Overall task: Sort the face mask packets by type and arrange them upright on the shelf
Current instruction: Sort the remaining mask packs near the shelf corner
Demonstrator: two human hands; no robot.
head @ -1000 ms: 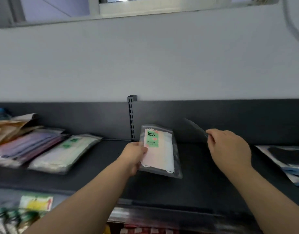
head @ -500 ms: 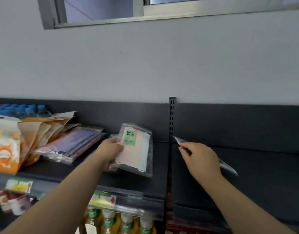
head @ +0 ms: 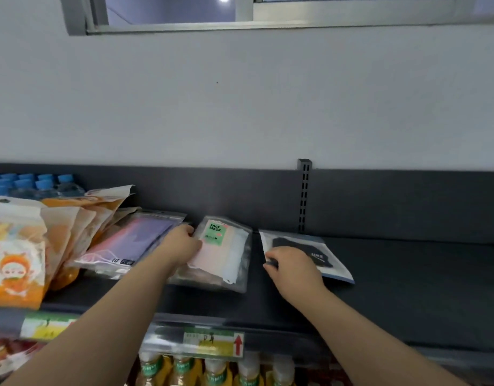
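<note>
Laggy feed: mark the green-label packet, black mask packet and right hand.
green-label packet (head: 216, 234): head view, its label.
black mask packet (head: 321, 254): head view, dark mask.
right hand (head: 294, 270): head view, back of hand.

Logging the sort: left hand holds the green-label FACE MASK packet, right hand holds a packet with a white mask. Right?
No: the head view shows the right hand holding a black mask packet, not white. The left hand does hold the green-label FACE MASK packet.
</note>
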